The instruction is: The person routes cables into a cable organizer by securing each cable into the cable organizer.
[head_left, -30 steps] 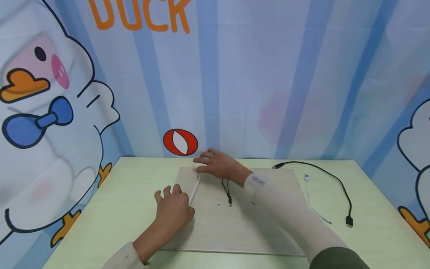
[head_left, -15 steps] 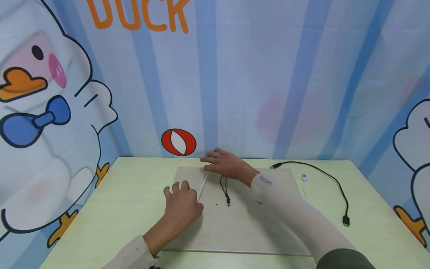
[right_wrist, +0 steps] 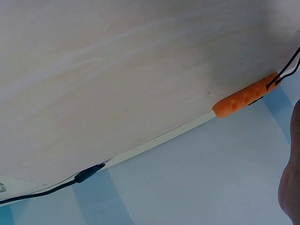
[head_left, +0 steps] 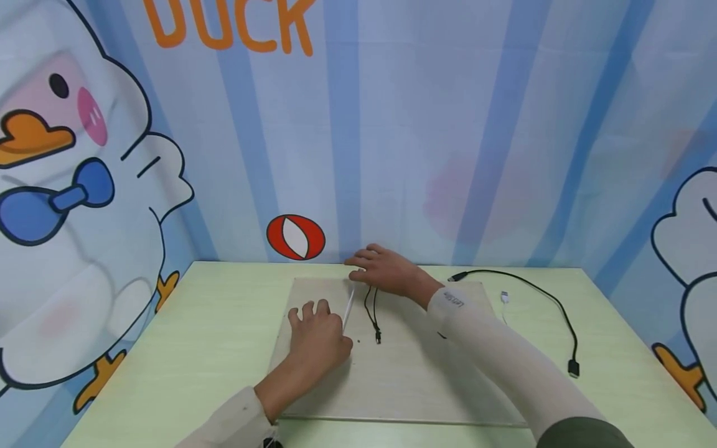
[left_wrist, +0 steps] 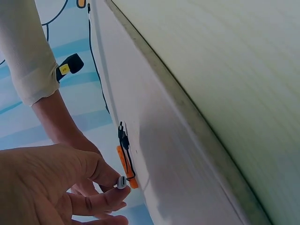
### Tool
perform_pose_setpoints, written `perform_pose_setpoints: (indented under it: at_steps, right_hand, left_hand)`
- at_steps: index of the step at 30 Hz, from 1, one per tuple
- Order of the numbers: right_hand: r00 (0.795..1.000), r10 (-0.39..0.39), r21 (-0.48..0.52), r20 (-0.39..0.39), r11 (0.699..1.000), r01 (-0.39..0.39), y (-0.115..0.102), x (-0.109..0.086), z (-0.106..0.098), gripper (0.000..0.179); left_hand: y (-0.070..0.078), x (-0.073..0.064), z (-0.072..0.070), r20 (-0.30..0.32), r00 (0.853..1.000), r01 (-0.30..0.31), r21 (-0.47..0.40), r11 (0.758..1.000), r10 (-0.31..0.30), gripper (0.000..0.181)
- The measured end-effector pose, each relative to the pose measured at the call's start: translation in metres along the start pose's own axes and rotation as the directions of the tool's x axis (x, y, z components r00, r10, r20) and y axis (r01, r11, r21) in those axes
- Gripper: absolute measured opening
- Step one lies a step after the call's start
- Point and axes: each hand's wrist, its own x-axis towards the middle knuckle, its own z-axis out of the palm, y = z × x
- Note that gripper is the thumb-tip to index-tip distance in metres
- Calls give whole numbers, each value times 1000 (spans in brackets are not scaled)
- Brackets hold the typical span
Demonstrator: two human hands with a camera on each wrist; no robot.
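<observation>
A short white USB cable (head_left: pixel 349 308) stretches between my two hands above the board. My left hand (head_left: pixel 318 339) pinches its near end between thumb and index finger; in the left wrist view a white plug (left_wrist: pixel 122 182) pokes out of that pinch. Near the board's back edge, my right hand (head_left: pixel 386 271) holds the far end by thumb and fingers. An orange ridged cable holder (right_wrist: pixel 243 97) sits on the board's back edge, hidden behind my right hand in the head view. A thin black cable (head_left: pixel 374 314) hangs from it onto the board.
The pale board (head_left: pixel 403 386) lies on the light table (head_left: pixel 224 348). At the right, a longer black cable (head_left: pixel 551 298) curves over the table. Beside it lies a white cable with a USB plug (head_left: pixel 505 297), partly behind my right sleeve. A printed curtain (head_left: pixel 392 137) stands behind.
Both hands have shifted to the right together, with the white cable stretched between them, closer to the thin black cable. The other cables stay in place.
</observation>
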Motion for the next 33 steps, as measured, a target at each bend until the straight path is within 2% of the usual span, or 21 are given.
perform_pose_setpoints:
  at_steps: [8,19,26,27,33]
  right_hand:
    - [1000,-9,-39,13,999,10,9,-10,1,41]
    - [998,9,-21,61,1000,-8,16,-24,10,35]
    - [997,23,-20,77,1000,-21,18,-32,10,42]
    - [996,25,-23,81,999,-23,18,-33,10,43]
    - [992,55,-18,111,998,-53,20,-36,13,43]
  left_hand:
    - [17,8,4,25,1000,-17,-10,1000,17,26]
    - [37,18,14,73,997,-39,1,999,39,26]
    - [46,20,20,77,996,-55,-11,998,55,22]
    - [46,21,24,61,996,-64,-8,998,64,21]
    - [51,24,24,57,994,-93,-11,996,94,23]
